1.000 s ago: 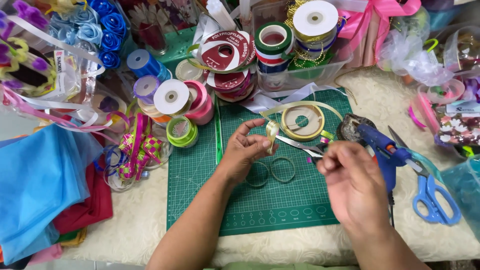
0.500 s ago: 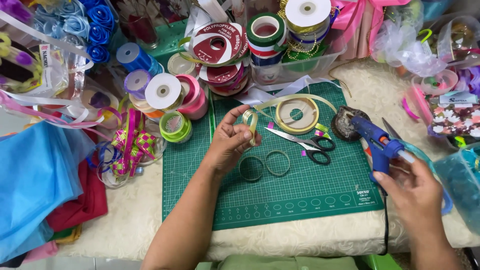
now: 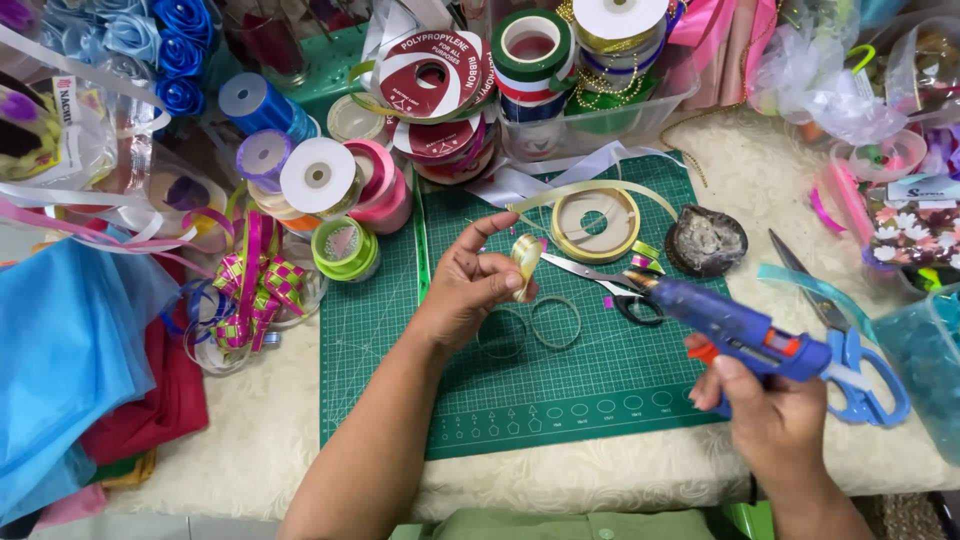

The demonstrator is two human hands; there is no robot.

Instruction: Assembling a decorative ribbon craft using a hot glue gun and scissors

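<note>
the right hand (image 3: pixel 775 420) hides the grip of the blue glue gun (image 3: pixel 735 325), so only the barrel, the orange trigger and the nozzle show; the right forearm is cut off by the lower edge. the folded piece of pale yellow ribbon (image 3: pixel 526 265) is small and partly covered by the thumb and fingers of the left hand (image 3: pixel 465 290), so its exact shape is hard to make out. the small scissors (image 3: pixel 610 285) lie partly behind the gun's nozzle. the far side of the table is crowded with ribbon spools (image 3: pixel 435 85) and a clear plastic tub (image 3: pixel 590 110) whose contents overlap and run off the top edge.

the left hand hovers over the green cutting mat (image 3: pixel 560 400), palm turned sideways, index finger raised, thumb and other fingers pinching the ribbon piece upright above the mat. the right hand is wrapped closed around the glue gun at the mat's right edge, barrel tilted up and left, nozzle pointing toward the ribbon piece but apart from it.

2 thin rings (image 3: pixel 530 325) lie flat on the mat just below the left hand. a nearly empty yellow ribbon spool (image 3: pixel 595 225) lies behind it, and blue-handled scissors (image 3: pixel 860 370) rest on the cloth beside the right hand.
</note>
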